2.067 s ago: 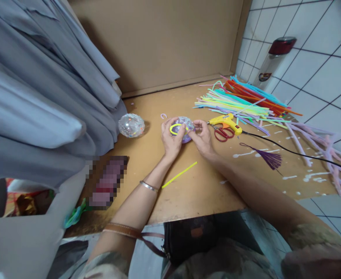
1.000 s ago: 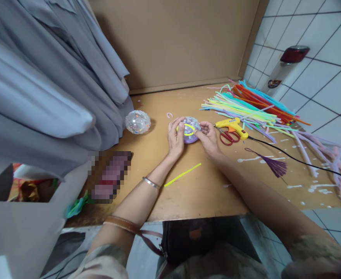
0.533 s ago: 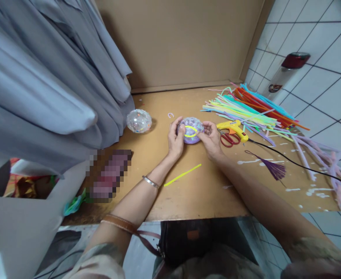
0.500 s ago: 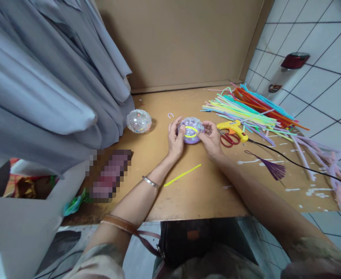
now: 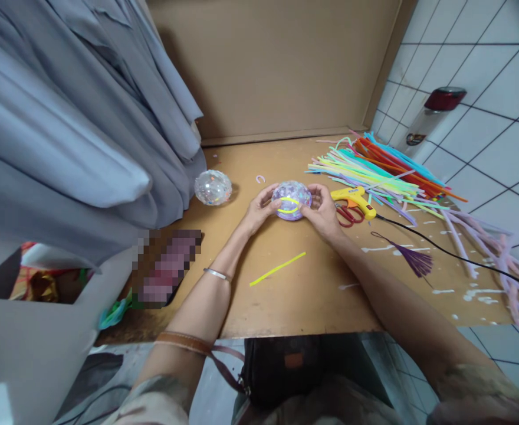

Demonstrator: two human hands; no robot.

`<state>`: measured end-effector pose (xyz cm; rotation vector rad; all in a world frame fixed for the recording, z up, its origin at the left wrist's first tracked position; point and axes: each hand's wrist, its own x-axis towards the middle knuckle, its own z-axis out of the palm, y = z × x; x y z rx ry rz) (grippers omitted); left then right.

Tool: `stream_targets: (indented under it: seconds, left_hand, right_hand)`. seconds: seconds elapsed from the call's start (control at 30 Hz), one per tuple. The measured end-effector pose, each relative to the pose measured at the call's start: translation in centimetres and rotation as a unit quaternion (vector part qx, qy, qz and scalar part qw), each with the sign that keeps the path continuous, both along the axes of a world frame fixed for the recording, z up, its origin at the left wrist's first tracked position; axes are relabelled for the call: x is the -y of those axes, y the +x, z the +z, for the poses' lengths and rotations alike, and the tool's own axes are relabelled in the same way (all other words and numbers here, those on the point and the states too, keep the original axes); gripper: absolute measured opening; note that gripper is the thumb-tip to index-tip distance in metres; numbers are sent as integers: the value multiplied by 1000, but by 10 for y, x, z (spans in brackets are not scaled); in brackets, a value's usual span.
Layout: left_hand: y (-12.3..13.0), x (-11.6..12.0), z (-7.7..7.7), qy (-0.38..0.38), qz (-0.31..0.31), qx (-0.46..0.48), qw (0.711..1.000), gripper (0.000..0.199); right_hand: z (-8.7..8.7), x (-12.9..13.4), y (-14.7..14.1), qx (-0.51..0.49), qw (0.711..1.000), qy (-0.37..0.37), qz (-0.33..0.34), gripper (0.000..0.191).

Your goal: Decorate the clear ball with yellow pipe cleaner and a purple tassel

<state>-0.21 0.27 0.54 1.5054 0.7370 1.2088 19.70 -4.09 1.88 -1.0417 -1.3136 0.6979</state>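
A clear and purple ball [image 5: 292,192] rests at the middle of the table between my two hands. A curved yellow strip [image 5: 289,209] lies against its near side. My left hand [image 5: 262,211] grips the ball's left side, its thumb by one end of the strip. On the right side, my right hand [image 5: 321,208] holds the ball with its thumb at the strip's other end. A straight yellow strip [image 5: 278,269] lies on the table nearer to me. Beyond my left hand is a small pale curled piece [image 5: 260,179].
A second clear ball [image 5: 213,188] sits at the left by the grey curtain [image 5: 153,136]. Right of my hands lie a yellow glue gun [image 5: 357,199], red-handled scissors [image 5: 350,215], many coloured pipe cleaners [image 5: 374,171] and a purple tassel [image 5: 414,260].
My left hand has shifted slightly outward on the ball, and its forearm has moved left. The yellow strip now curves lower on the ball instead of forming a nearly closed loop.
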Motion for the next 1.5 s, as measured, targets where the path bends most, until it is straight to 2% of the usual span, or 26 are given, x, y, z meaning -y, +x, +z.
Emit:
stream_targets:
  seconds: [0.13, 0.33, 0.5, 0.67, 0.9, 1.17, 1.4, 1.5]
  left_hand:
    - [-13, 1, 7, -30, -15, -29, 999, 88]
    - [-19, 0, 9, 3, -5, -42, 999, 86]
    - [-21, -2, 7, 5, -41, -35, 999, 92]
    - [-24, -2, 8, -4, -57, -31, 998, 90]
    - [-24, 1, 11, -3, -56, -30, 998, 90]
    - [-21, 1, 10, 18, -20, -52, 998, 91]
    - [-21, 0, 10, 33, -9, -53, 998, 100]
    - [-21, 0, 10, 37, -14, -59, 997, 97]
  right_hand:
    - [1, -1, 3, 56, 998, 16, 19, 52]
    - [6, 2, 14, 152, 986, 53, 52, 56]
    - [8, 7, 18, 262, 952, 151, 34, 57]
    - [4, 8, 20, 330, 925, 187, 28, 57]
    - [-1, 5, 19, 335, 920, 199, 31, 59]
    - [1, 5, 21, 345, 914, 213, 27, 62]
    - [3, 3, 22, 336, 923, 183, 38, 57]
    - [2, 2, 22, 335, 924, 183, 32, 56]
